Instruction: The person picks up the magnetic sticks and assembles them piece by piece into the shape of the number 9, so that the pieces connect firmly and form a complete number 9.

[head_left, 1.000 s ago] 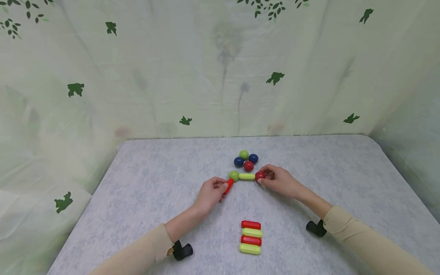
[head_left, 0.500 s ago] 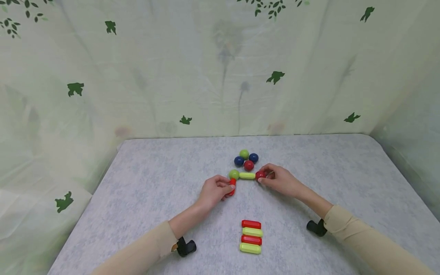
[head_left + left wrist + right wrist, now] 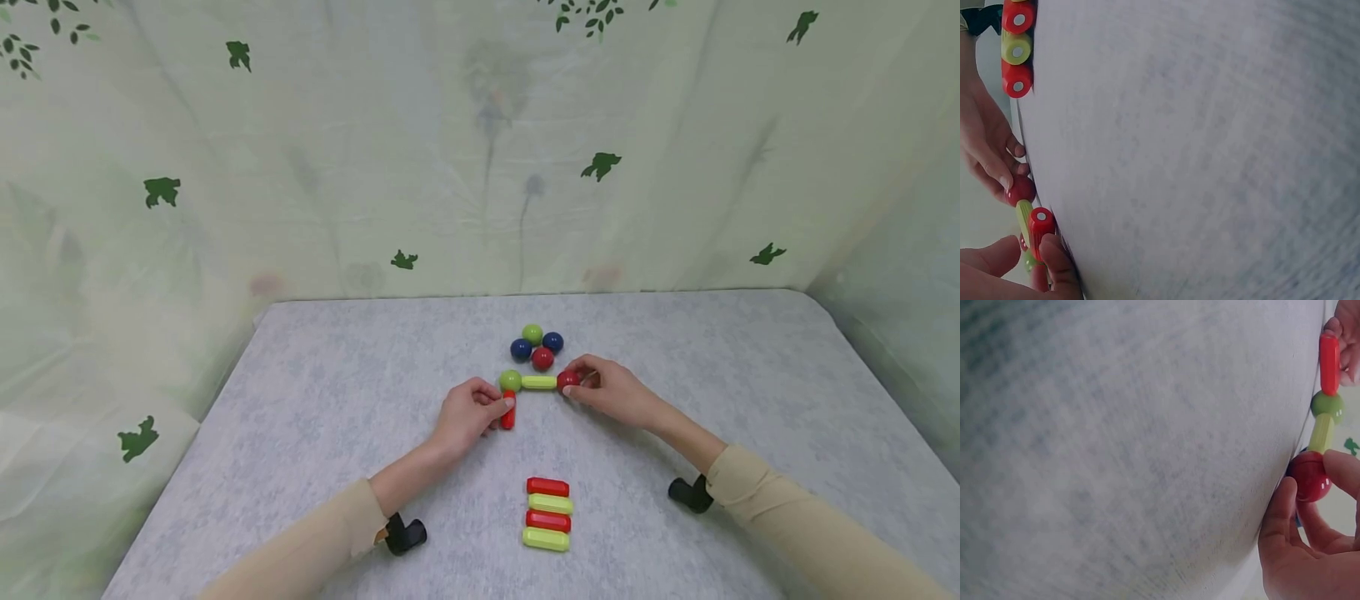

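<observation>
My left hand (image 3: 467, 415) is at a red magnetic rod (image 3: 508, 412), which lies between its thumb and fingers. In the left wrist view a small gap seems to show beside the thumb. The rod's far end meets a green ball (image 3: 510, 381). From that ball a yellow-green rod (image 3: 539, 382) runs right to a red ball (image 3: 567, 382). My right hand (image 3: 611, 392) pinches this red ball (image 3: 1311, 478) between thumb and fingers. In the right wrist view the red rod (image 3: 1329, 365), green ball (image 3: 1327, 407) and yellow-green rod (image 3: 1320, 433) form a chain.
Just behind the chain is a cluster of loose balls: a green one (image 3: 532, 334), two blue ones (image 3: 521, 349) and a red one (image 3: 542, 358). Nearer the front, red rods (image 3: 548, 487) and yellow-green rods (image 3: 546, 539) lie stacked in a row on the grey table (image 3: 337, 375).
My left hand has swung the red rod's near end rightward, from slanting to pointing straight toward the front. The right hand keeps its hold on the red ball, nearly still.
</observation>
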Action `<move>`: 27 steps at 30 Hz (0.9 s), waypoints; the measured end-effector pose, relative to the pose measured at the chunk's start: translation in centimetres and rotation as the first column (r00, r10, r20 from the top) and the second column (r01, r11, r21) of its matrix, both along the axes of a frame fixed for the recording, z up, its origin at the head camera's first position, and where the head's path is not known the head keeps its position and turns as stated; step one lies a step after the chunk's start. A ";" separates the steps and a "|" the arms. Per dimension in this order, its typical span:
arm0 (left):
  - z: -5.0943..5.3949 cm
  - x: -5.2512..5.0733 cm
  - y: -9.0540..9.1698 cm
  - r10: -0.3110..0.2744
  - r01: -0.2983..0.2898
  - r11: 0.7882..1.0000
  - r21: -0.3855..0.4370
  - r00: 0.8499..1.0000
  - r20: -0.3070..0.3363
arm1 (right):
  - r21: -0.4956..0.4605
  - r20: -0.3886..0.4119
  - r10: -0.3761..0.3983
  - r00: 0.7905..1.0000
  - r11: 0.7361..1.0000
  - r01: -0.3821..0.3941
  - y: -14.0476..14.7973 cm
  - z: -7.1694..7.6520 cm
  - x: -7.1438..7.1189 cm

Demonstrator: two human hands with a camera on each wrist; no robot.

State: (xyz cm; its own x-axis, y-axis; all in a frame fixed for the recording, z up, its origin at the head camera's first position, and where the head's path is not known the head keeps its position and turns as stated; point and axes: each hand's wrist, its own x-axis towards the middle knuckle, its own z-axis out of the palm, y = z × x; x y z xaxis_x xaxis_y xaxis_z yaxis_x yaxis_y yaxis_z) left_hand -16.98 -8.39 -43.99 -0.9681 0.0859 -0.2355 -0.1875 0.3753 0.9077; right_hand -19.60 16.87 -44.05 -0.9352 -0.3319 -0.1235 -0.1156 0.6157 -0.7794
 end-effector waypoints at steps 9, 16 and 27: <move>0.9 -2.5 -0.3 0.014 -0.017 0.999 -0.037 0.996 -0.084 | 0.003 -0.003 -0.006 1.000 1.000 0.006 -0.2 0.0 0.1; 0.8 -6.4 -0.4 -0.108 0.081 0.986 -0.145 0.976 -0.188 | 0.004 -0.015 -0.008 1.000 1.000 0.008 -0.1 -0.2 0.0; -0.2 -8.9 0.8 -0.272 0.242 0.956 -0.163 0.942 -0.195 | 0.012 0.006 -0.022 1.000 1.000 0.022 -0.1 0.1 0.1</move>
